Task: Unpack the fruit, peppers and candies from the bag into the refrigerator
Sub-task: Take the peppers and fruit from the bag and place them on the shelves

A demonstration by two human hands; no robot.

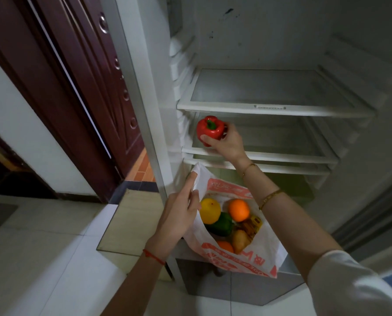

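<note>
Right hand grips red pepper, stem up, at left end of middle shelf, just above glass. Left hand pinches bag rim, near and below.

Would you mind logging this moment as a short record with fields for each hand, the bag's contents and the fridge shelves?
right hand: holds red pepper at the left front of the middle shelf
left hand: holds open the bag by its edge
bag contents: yellow fruit, orange, green pepper, second orange, brownish fruit, yellow packets
top shelf: bare
fridge: open
</note>
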